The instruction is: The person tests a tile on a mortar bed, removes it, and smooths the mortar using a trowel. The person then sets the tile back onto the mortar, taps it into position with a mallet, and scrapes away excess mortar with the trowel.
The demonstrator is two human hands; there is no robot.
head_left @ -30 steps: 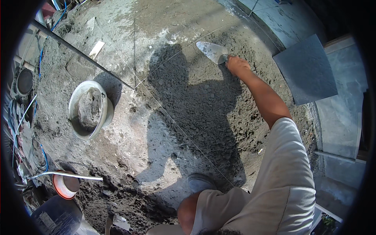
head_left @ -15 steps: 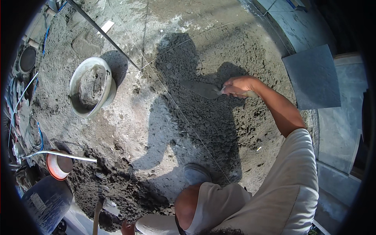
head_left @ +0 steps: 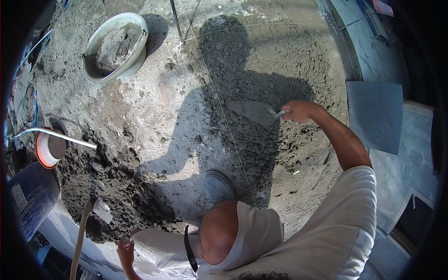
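Observation:
My right hand (head_left: 301, 111) is closed round the handle of a pointed metal trowel (head_left: 249, 110), whose grey blade lies on or just over rough wet mortar (head_left: 256, 163) in my shadow. My left hand (head_left: 126, 252) is low at the left beside my trouser leg, fingers curled; what it may hold is too small to make out. Near it a tool with a wooden handle (head_left: 79, 240) and flat blade (head_left: 102, 214) rests by a dark mortar heap (head_left: 126, 196). Thin strings (head_left: 214, 93) cross the ground, and my grey boot (head_left: 218, 186) stands below them.
A pale bucket of mortar (head_left: 88, 65) sits upper left, an orange-rimmed pan (head_left: 45, 156) with a pale hose (head_left: 70, 138) below. A dark drum (head_left: 32, 200) is at left. A square grey tile (head_left: 374, 116) and marble slabs (head_left: 352, 44) line the right. A dark rod (head_left: 176, 21) stands top centre.
My right hand and trowel have swung down and turned so the blade points left. My left hand has come into view. The view has shifted, moving the bucket, rod and pan higher in the picture.

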